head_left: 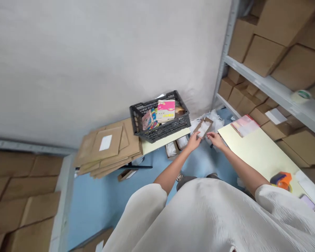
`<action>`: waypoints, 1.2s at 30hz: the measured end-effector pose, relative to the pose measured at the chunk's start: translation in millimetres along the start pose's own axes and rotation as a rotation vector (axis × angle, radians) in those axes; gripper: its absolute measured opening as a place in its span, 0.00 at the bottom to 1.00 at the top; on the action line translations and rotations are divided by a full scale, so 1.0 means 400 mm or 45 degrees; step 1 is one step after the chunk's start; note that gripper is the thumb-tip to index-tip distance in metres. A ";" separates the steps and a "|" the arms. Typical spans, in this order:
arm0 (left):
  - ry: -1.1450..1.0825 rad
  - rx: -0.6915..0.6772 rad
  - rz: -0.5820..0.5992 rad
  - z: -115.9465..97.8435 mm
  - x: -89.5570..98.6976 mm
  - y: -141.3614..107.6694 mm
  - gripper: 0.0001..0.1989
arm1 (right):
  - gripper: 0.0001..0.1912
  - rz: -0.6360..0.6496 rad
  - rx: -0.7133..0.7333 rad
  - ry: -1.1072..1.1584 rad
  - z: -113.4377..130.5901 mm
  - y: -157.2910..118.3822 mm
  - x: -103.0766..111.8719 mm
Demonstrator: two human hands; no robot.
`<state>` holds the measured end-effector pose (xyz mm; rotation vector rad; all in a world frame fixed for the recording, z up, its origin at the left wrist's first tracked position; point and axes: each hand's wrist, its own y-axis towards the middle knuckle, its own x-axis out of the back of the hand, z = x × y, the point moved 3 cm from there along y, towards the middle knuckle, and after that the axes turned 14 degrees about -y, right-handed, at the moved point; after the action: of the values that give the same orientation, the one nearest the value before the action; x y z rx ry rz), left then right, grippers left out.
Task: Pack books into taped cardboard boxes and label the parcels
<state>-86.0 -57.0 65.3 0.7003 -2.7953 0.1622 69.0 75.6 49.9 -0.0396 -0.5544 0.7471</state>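
A small open cardboard box (209, 122) with white packing material (204, 128) inside is tilted in front of me. My left hand (193, 141) is closed on its near left edge, thumb along the side. Beside the box's near right side is my right hand (216, 139). Its fingers are curled together, and whatever they pinch is too small to make out. More white wrapping (217, 119) lies behind the box, past my hands. Lower down, just left of my left hand, two more small boxes (176, 147) hold white material.
A black plastic crate (162, 131) with colourful packs stands on the left table, next to flattened cardboard (131, 147). On the right table (241, 150) are an orange tape dispenser (284, 180) and a red-edged pack (245, 125). Shelves (267, 89) of cartons flank both sides.
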 end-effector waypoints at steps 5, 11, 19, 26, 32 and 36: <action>-0.008 -0.028 -0.199 0.056 0.254 -0.121 0.21 | 0.10 0.166 0.135 -0.014 0.167 0.024 -0.256; -0.023 0.029 -0.395 0.132 0.556 -0.263 0.21 | 0.11 0.341 0.287 0.002 0.365 0.015 -0.572; -0.127 0.055 -0.741 0.242 0.795 -0.401 0.21 | 0.16 0.598 0.529 -0.077 0.526 -0.018 -0.832; -0.086 0.170 -0.971 0.318 0.896 -0.512 0.21 | 0.13 0.834 0.628 -0.107 0.573 -0.047 -0.992; -0.032 0.292 -1.034 0.356 0.936 -0.597 0.20 | 0.10 0.955 0.656 -0.201 0.574 -0.071 -1.099; 0.035 0.313 -0.966 0.380 0.977 -0.611 0.19 | 0.12 0.934 0.614 -0.276 0.559 -0.074 -1.152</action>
<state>-335.7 -472.3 36.4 1.7254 -2.2995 0.3576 -297.2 -283.2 34.2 0.3040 -0.5520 1.5999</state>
